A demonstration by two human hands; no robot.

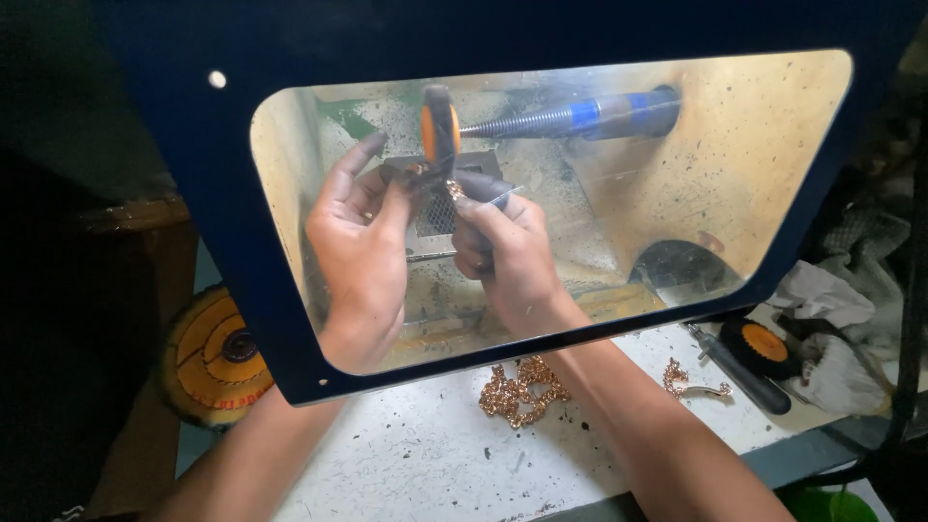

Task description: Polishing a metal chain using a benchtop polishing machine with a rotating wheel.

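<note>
Behind a clear window in a dark blue guard (242, 242), my left hand (360, 242) and my right hand (503, 249) pinch a small gold-coloured chain piece (452, 189) between blackened fingertips. They press it against the lower edge of a small orange-and-black polishing wheel (440, 130) on a threaded spindle (541, 120) with a blue sleeve. Both hands grip the same piece, left from the left side, right from below and right.
A heap of gold chain (520, 389) lies on the speckled white bench (406, 454) under my forearms. A smaller chain piece (688, 380), a spare orange wheel (766, 346) on a dark tool and white rags (822, 300) lie right. A yellow buffing wheel (215, 356) sits left.
</note>
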